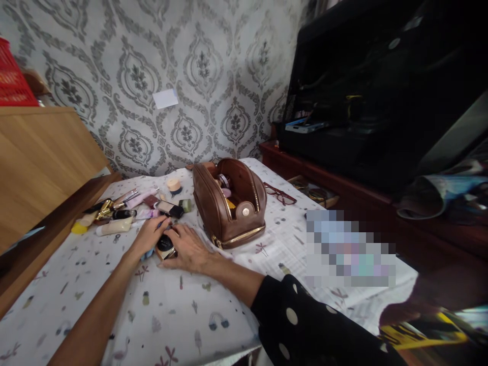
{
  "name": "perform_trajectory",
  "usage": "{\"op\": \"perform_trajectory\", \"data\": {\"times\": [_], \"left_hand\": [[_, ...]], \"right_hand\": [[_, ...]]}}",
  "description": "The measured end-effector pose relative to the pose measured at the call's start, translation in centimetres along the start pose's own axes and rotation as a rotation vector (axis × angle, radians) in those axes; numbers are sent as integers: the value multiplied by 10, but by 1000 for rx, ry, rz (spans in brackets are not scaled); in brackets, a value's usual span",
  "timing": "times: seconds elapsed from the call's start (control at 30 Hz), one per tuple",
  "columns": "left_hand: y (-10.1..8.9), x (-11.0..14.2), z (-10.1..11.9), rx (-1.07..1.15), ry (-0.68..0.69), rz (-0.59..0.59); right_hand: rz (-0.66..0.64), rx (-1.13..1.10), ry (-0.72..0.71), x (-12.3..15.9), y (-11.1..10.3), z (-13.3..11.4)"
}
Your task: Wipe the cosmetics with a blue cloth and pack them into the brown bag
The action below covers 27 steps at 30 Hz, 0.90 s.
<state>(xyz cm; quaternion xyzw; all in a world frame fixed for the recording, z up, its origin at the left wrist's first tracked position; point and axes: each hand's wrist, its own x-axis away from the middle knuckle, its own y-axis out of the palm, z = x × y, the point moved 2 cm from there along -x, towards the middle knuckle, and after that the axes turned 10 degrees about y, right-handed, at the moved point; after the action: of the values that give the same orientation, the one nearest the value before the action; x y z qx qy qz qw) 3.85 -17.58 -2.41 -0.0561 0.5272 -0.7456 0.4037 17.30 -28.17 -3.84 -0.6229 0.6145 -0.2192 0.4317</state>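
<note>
My right hand [188,249] curls its fingers around a compact-like cosmetic case [165,247] with a round black top and gold-coloured sides, resting on the patterned cloth. My left hand [149,237] is closed against its left side. A bit of blue material [146,254] shows under the left hand, mostly hidden, so I cannot make out what it is. Just right of my hands stands a brown makeup bag [213,213], unzipped, with several items inside. Behind my hands lies a pile of cosmetics, including a cream tube [114,226] and a dark-capped bottle [170,208].
A peach-coloured jar [174,186] stands near the back. Red-framed glasses [281,194] lie right of the bag, with a blurred-out object [348,249] nearer. A wooden cabinet [46,152] bounds the left; a large black television [381,101] stands at right.
</note>
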Motion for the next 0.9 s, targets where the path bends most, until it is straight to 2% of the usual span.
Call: {"op": "perform_trajectory", "data": {"times": [0.9], "left_hand": [[1, 2, 1, -56, -4, 5]], "right_hand": [[19, 17, -22, -3, 4, 3]]}}
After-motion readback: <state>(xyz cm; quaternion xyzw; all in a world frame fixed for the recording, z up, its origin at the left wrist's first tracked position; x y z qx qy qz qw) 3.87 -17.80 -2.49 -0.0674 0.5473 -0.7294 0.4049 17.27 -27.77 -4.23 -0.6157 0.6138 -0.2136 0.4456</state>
